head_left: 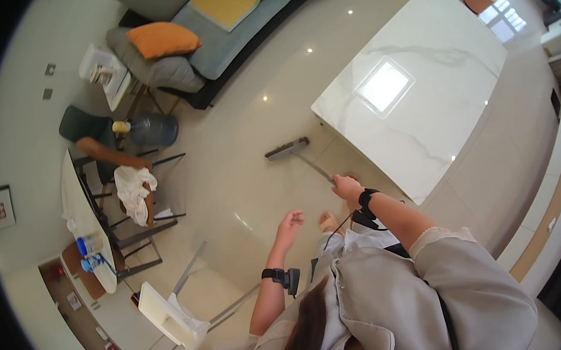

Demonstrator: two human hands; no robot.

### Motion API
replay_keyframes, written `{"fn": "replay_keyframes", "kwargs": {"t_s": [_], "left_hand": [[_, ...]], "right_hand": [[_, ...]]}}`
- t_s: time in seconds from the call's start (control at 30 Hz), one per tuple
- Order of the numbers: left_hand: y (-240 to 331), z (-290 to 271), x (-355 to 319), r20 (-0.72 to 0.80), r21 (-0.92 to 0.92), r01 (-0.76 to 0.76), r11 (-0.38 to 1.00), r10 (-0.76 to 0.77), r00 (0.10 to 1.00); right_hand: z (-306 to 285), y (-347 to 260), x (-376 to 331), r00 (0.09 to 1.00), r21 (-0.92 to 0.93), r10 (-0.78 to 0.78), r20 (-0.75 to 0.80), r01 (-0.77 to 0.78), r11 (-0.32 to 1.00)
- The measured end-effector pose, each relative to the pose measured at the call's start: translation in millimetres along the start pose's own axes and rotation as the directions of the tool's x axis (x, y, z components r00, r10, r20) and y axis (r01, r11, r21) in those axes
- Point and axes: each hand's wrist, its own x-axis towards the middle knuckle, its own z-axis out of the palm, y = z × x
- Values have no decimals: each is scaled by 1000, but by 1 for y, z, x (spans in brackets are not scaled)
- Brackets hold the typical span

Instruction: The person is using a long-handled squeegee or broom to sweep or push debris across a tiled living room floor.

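My right hand (pixel 347 188) is closed around the grey handle of a broom (pixel 313 163). The broom's wide head (pixel 287 149), grey with dark bristles, rests on the shiny tiled floor, left of the white marble-look table (pixel 451 109). Below my right fist, my feet partly show. My left hand (pixel 291 227) is raised in the air over the floor, its fingers loosely bent and apart, with nothing in it. Both wrists wear black straps with small devices.
Along the far side runs a grey sofa (pixel 234 57) with an orange cushion (pixel 164 39). At left stand chairs, a dining table (pixel 86 216), a large water bottle (pixel 158 129) and a white high chair (pixel 169 320). A low cabinet (pixel 538 223) lines the right.
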Motion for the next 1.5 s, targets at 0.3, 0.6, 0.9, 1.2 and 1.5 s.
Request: {"fn": "replay_keyframes", "kwargs": {"t_s": [0.3, 0.6, 0.9, 1.2, 1.5], "left_hand": [[-71, -29, -67, -76, -117, -3, 993, -6, 997], [-108, -48, -90, -75, -127, -33, 991, 23, 997], [-138, -59, -124, -135, -187, -62, 980, 36, 990], [-138, -63, -167, -163, -105, -1, 994, -16, 986], [-154, -62, -164, -140, -114, -27, 993, 11, 990]], "right_hand": [[22, -15, -46, 997, -300, -46, 67, 64, 952], [24, 29, -102, 997, -233, 35, 64, -20, 972], [20, 0, -31, 954, -98, -158, -257, 137, 986], [57, -48, 44, 977, -68, 62, -202, -77, 995], [91, 6, -80, 993, -279, 59, 99, -29, 960]]}}
